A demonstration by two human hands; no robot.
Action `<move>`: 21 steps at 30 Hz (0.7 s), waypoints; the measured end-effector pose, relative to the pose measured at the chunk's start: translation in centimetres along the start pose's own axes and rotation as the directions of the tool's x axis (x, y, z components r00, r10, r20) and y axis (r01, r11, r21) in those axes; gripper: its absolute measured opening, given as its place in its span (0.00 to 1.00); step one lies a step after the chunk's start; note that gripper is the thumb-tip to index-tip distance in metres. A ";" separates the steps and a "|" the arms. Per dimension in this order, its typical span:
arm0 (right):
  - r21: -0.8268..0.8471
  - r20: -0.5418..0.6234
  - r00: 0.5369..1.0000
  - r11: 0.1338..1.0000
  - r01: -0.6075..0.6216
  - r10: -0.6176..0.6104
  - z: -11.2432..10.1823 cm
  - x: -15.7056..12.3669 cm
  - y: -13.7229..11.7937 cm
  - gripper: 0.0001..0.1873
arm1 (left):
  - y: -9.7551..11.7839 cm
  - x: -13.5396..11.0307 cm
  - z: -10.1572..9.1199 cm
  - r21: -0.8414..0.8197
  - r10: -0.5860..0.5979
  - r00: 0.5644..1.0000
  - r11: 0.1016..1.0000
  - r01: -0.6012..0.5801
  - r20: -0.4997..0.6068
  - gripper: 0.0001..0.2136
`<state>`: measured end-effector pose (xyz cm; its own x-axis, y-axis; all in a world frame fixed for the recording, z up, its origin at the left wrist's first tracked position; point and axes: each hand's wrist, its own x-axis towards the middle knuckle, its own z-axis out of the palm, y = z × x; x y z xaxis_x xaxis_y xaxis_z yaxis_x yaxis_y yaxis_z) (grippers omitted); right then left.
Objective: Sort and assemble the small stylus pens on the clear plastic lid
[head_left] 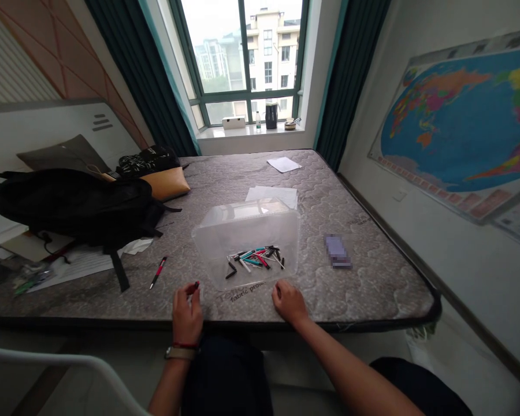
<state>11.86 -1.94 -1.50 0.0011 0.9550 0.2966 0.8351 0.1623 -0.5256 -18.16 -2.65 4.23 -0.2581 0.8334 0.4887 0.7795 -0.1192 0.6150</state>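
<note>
- Head view: a small dark-and-red piece is pinched in the fingers of the left hand, over the mattress.
- The right hand is curled into a loose fist near the clear box, in which pens are heaped.

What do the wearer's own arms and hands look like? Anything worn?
Left hand: ungloved; thin red cord and a tan, watch-like band at the wrist. Right hand: ungloved, nothing visible on the wrist. No sleeves show on either forearm.
</note>
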 end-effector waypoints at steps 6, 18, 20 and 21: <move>0.258 0.054 0.996 0.963 -0.077 0.065 -0.7 0.7 0.9 0.15 | 9.5 -4.2 2.9 -0.123 0.225 0.965 0.970 -0.209 0.134 0.09; 0.632 0.289 0.909 0.653 -0.418 0.302 -0.5 2.1 2.9 0.32 | 12.4 -3.4 13.6 -0.005 0.336 0.862 0.933 -0.361 0.380 0.18; 0.621 0.252 0.924 0.684 -0.383 0.289 -0.3 2.1 2.7 0.31 | 12.2 -3.5 13.7 -0.042 0.348 0.845 0.931 -0.362 0.405 0.18; 0.620 0.235 0.930 0.694 -0.367 0.282 -0.3 2.1 2.6 0.30 | 12.1 -3.4 13.6 -0.062 0.353 0.839 0.930 -0.361 0.413 0.17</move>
<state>14.24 0.45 -2.01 0.1073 0.9924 -0.0600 0.2381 -0.0843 -0.9676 -0.10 0.41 1.59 0.2946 0.8803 0.3719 0.7830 -0.4454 0.4341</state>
